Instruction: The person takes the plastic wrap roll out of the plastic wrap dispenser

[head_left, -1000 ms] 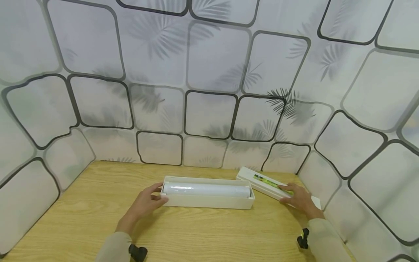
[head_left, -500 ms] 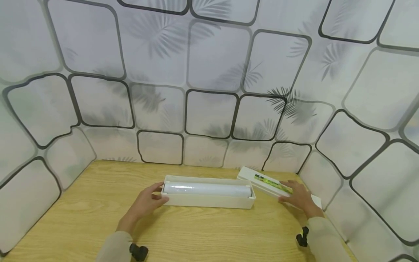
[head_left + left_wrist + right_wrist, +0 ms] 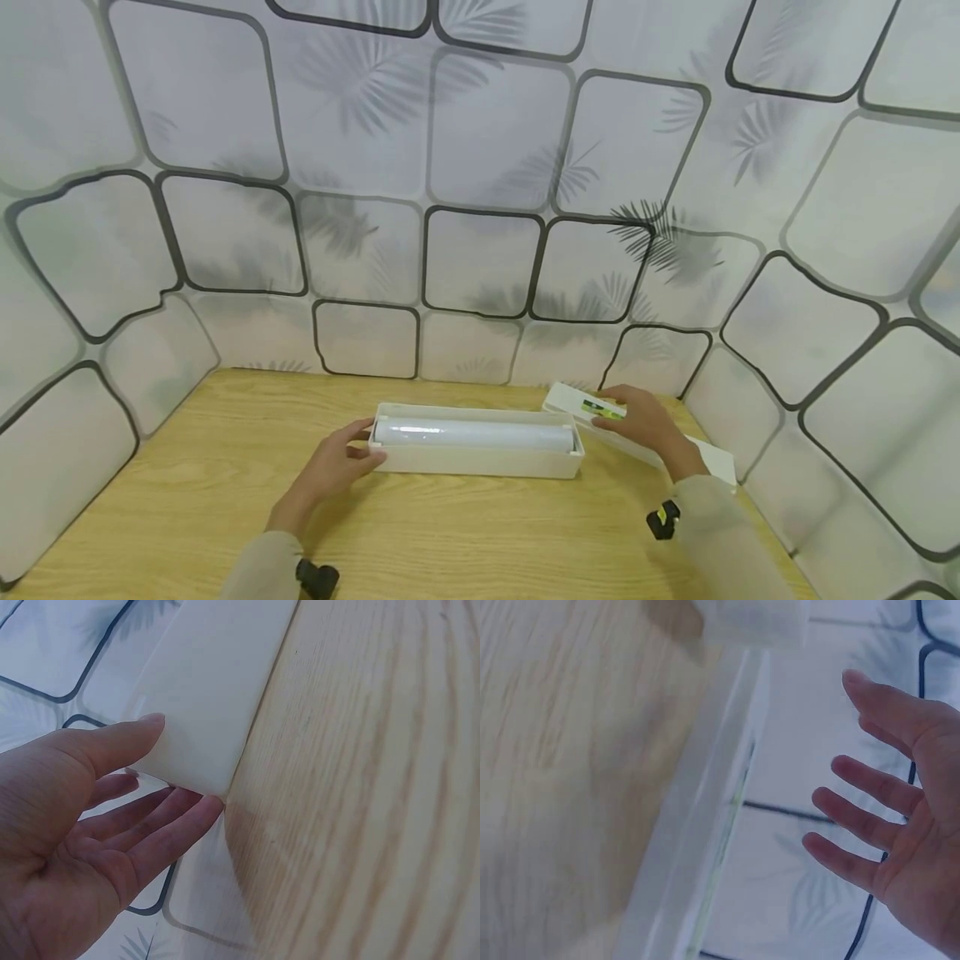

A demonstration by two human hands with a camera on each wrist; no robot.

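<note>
"I saw the left hand (image 3: 333, 462) gripping the long rectangular white box (image 3: 480, 463)."
"The right hand (image 3: 642, 419)?"
"It hovered, fingers loosely extended, above the green-labelled white lid (image 3: 714, 460), right of the box."

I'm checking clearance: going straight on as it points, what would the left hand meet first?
The left hand would meet the open white box first, at its left end; they appear to touch.

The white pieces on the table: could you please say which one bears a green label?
The angled white piece beneath the right hand; the open box at the left hand holds a roll and shows no label.
</note>
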